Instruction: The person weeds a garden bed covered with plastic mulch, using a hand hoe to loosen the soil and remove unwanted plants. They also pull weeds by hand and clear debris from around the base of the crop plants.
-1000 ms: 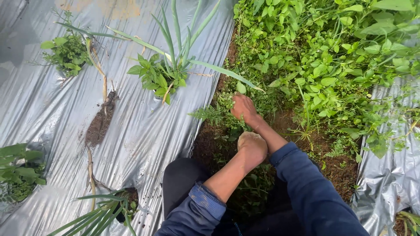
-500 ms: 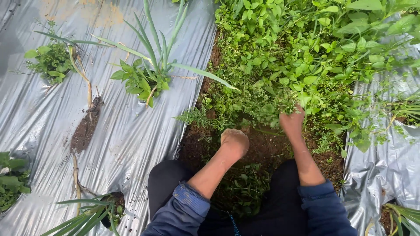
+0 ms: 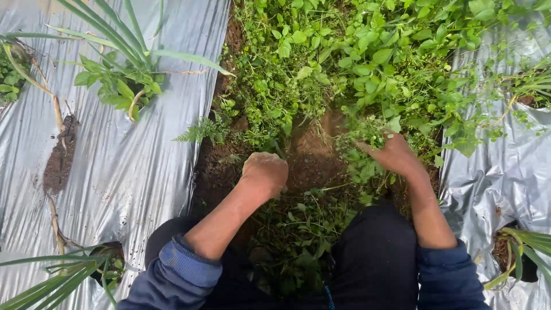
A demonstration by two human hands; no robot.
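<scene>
Risk: right hand (image 3: 396, 154) spread, gripping weeds (image 3: 367, 135) beside silver mulch film (image 3: 499, 172); a hard yank may tear it. Left hand (image 3: 264, 172) fisted on soil (image 3: 313, 152), contents hidden

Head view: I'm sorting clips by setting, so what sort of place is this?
Most likely an outdoor crop field or garden bed. Silver plastic mulch covers the rows, long-leaved plants grow through holes in it, and weeds fill the bare soil furrow between the sheets.
</scene>
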